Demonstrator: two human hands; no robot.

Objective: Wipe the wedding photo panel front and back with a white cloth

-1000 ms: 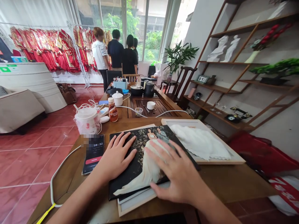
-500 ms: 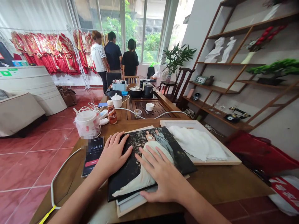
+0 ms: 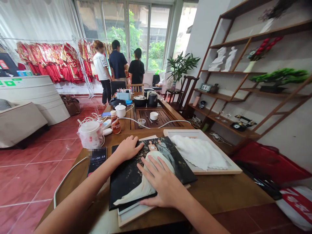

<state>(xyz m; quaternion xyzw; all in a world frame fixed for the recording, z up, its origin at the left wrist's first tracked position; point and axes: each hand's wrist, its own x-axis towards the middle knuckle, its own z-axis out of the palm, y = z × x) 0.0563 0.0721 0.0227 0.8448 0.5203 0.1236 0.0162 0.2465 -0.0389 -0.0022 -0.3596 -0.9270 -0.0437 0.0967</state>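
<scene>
A dark photo panel [image 3: 126,182] showing a couple, with a long pale dress, lies flat on a light wooden frame [image 3: 136,216] at the table's near side. My right hand [image 3: 161,183] rests on the picture with its fingers spread, its thumb towards the near edge. At the panel's upper left edge lies my left hand [image 3: 128,148], thumb apart from the fingers, fingertips at the far border. Beside the panel on the right is another light frame [image 3: 234,171] holding white ruffled cloth [image 3: 200,151]. A phone [image 3: 97,159] with a running timer is partly behind my left forearm.
A plastic-wrapped white tub [image 3: 90,135], a brown-red bottle [image 3: 115,123] and a white lidded cup [image 3: 120,110] stand beyond the phone. Further back is a tea tray [image 3: 168,122]. White cables cross the table [image 3: 231,191]. Three people stand by the window.
My left hand has slid away from me along the panel's left edge to its far corner. My right hand stays spread on the picture. The view has shifted slightly.
</scene>
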